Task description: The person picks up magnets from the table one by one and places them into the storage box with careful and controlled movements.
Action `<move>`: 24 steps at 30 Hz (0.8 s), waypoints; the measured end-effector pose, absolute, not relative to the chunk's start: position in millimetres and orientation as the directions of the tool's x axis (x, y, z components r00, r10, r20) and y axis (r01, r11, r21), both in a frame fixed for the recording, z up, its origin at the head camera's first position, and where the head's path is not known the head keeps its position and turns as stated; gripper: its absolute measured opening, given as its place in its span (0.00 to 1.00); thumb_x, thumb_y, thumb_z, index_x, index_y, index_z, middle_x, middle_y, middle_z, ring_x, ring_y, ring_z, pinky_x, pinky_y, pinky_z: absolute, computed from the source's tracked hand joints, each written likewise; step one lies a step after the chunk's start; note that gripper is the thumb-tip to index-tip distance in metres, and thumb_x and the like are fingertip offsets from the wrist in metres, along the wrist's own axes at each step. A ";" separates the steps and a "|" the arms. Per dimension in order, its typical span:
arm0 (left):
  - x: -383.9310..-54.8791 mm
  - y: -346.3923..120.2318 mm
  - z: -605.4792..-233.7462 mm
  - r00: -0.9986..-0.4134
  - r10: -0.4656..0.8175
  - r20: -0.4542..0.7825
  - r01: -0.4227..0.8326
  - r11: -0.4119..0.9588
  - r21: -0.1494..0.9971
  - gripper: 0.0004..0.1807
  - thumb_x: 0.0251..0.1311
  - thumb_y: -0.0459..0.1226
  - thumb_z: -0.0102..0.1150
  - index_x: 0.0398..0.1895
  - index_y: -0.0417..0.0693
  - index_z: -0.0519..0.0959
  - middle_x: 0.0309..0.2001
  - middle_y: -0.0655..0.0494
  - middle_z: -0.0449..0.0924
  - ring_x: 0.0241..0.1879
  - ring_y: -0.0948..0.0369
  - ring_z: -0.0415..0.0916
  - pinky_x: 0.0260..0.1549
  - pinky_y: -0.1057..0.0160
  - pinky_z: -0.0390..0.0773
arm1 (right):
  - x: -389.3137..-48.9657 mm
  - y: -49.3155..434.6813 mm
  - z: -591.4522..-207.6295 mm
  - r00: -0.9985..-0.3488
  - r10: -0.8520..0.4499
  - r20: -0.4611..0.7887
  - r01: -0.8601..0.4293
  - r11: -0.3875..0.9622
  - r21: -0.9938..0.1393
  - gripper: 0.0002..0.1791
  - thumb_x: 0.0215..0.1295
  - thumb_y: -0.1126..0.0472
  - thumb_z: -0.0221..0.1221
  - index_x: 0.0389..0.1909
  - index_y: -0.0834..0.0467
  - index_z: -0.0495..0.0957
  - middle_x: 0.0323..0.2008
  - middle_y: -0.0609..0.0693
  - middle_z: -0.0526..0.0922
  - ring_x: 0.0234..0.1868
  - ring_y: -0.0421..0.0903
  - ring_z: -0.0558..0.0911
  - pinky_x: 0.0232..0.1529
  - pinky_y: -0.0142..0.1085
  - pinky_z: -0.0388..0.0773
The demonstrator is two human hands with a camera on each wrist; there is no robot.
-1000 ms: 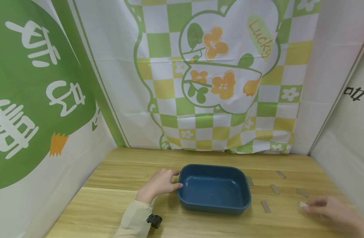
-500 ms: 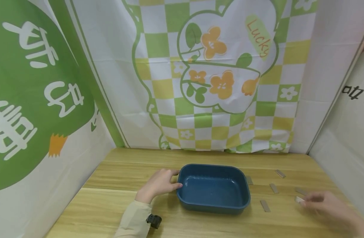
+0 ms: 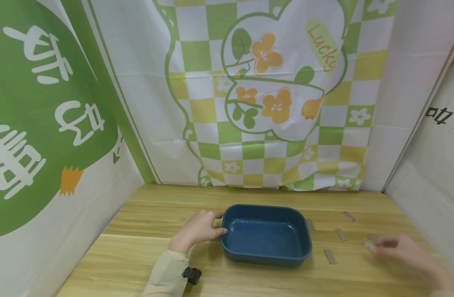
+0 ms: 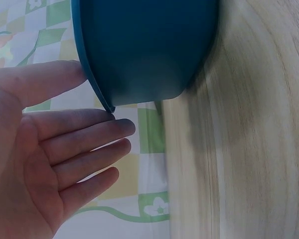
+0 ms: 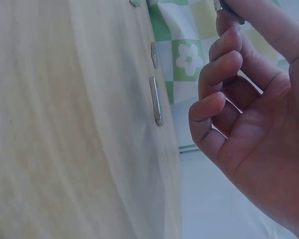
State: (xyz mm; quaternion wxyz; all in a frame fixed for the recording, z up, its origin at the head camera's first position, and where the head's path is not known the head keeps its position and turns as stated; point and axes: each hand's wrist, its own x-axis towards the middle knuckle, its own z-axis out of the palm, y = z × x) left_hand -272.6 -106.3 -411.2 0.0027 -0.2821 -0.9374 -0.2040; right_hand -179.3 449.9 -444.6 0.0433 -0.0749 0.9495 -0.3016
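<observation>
A dark blue rectangular tub (image 3: 268, 241) sits on the wooden table. My left hand (image 3: 197, 231) is at its left end, thumb and index finger touching the rim. In the left wrist view the fingers (image 4: 84, 139) are nearly straight, the lower ones apart from the tub. To the right of the tub, my right hand (image 3: 403, 251) pinches a small flat silvery strip (image 3: 368, 245) between thumb and index finger. Just above the table, the strip shows only partly in the right wrist view, at the top edge; the other fingers (image 5: 217, 104) curl loosely.
Several similar grey strips lie on the table (image 3: 145, 255): a front one (image 3: 329, 256), a middle one (image 3: 341, 234), a far one (image 3: 348, 216) and one by the tub's right side (image 3: 310, 225). Another strip (image 3: 372, 236) is partly behind the right hand. A patterned curtain (image 3: 271, 165) hangs behind.
My right hand has moved a little left and away from me with the pinched strip, which has tilted. The left hand and tub have stayed in place.
</observation>
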 end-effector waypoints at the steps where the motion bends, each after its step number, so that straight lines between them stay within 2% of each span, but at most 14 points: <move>1: -272.6 -106.3 -411.0 -0.842 0.527 0.119 0.529 0.759 0.380 0.29 0.57 0.48 0.63 0.58 0.41 0.76 0.56 0.44 0.78 0.54 0.47 0.77 0.51 0.48 0.77 | -180.2 448.9 -443.8 -0.986 -0.165 -0.036 -0.114 0.807 -0.579 0.13 0.66 0.53 0.57 0.44 0.56 0.81 0.43 0.50 0.82 0.43 0.31 0.73 0.41 0.47 0.76; 3: -272.5 -106.3 -411.0 -0.842 0.526 0.117 0.528 0.760 0.379 0.29 0.57 0.48 0.63 0.59 0.42 0.75 0.56 0.44 0.78 0.54 0.47 0.77 0.51 0.48 0.77 | -181.9 447.2 -442.4 -0.985 -0.167 -0.028 -0.120 0.807 -0.578 0.13 0.66 0.53 0.57 0.44 0.56 0.81 0.42 0.48 0.82 0.40 0.26 0.72 0.41 0.40 0.75; 6: -272.5 -106.4 -411.2 -0.841 0.528 0.116 0.528 0.757 0.384 0.29 0.57 0.48 0.63 0.59 0.41 0.75 0.56 0.44 0.78 0.54 0.47 0.77 0.51 0.47 0.77 | -184.0 444.2 -440.7 -0.987 -0.157 -0.035 -0.106 0.801 -0.589 0.15 0.65 0.52 0.58 0.45 0.59 0.80 0.42 0.48 0.82 0.39 0.25 0.73 0.39 0.34 0.73; 14: -272.3 -106.2 -410.5 -0.840 0.529 0.122 0.532 0.757 0.378 0.29 0.57 0.47 0.63 0.59 0.42 0.75 0.56 0.45 0.78 0.54 0.48 0.77 0.51 0.48 0.77 | -188.6 436.5 -436.0 -0.983 -0.179 -0.031 -0.121 0.771 -0.625 0.14 0.66 0.54 0.57 0.45 0.59 0.80 0.41 0.49 0.82 0.38 0.29 0.75 0.36 0.30 0.75; 18: -272.1 -106.5 -410.6 -0.837 0.533 0.121 0.536 0.756 0.375 0.29 0.57 0.48 0.63 0.59 0.42 0.75 0.56 0.46 0.79 0.54 0.49 0.77 0.51 0.49 0.78 | -191.4 433.8 -434.4 -0.984 -0.169 -0.051 -0.097 0.761 -0.641 0.14 0.65 0.52 0.58 0.44 0.57 0.80 0.40 0.47 0.82 0.39 0.30 0.74 0.39 0.34 0.74; 24: -271.6 -106.3 -409.9 -0.837 0.535 0.118 0.534 0.749 0.392 0.29 0.58 0.47 0.63 0.59 0.41 0.75 0.56 0.44 0.78 0.54 0.47 0.77 0.51 0.47 0.77 | -195.3 431.4 -432.4 -0.984 -0.168 -0.058 -0.093 0.764 -0.639 0.14 0.65 0.52 0.58 0.44 0.58 0.80 0.42 0.50 0.81 0.41 0.33 0.74 0.41 0.40 0.74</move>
